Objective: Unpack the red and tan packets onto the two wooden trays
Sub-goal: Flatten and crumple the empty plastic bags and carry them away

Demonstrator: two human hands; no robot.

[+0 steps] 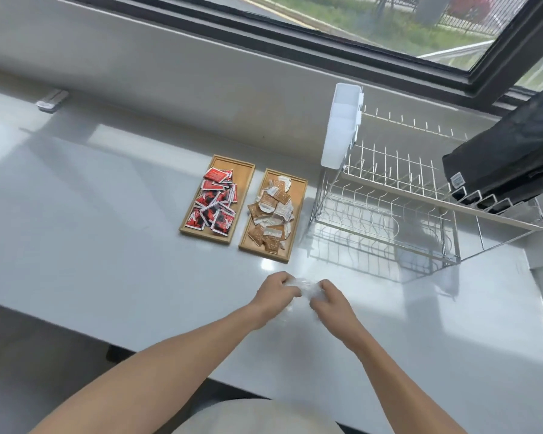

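Pale countertop [107, 214], seen from above; window [389, 23] along the top of the frame.

Two wooden trays are set side by side at centre frame, nearly touching along their long edges. The left tray [246, 173] is filled with a loose heap of red packets [215, 202]; the back end of the tray is left bare. The right tray [298, 198] is filled with tan packets [271, 211], mixed brown and whitish faces, overlapping in a pile that runs most of its length.

Below the trays, lower centre of the frame, both hands are held close together over the counter. A crumpled clear plastic bag [306, 288] is gripped between them: the left hand [273, 296] is closed on its left side with fingers curled in, the right hand [329, 303] is closed on its right side. The bag is blurred; whether anything is inside cannot be told. A trailing part of the film is seen under the wrists, against the counter.

At right of the frame a wire dish rack [389, 214] is stood on the counter, just beside the right tray, with a white plastic holder [342, 126] hung on its upper left corner. A black bag [514, 151] is rested on the rack's right end. A small pale object [52, 100], too blurred to identify, is noted at upper left by the wall.
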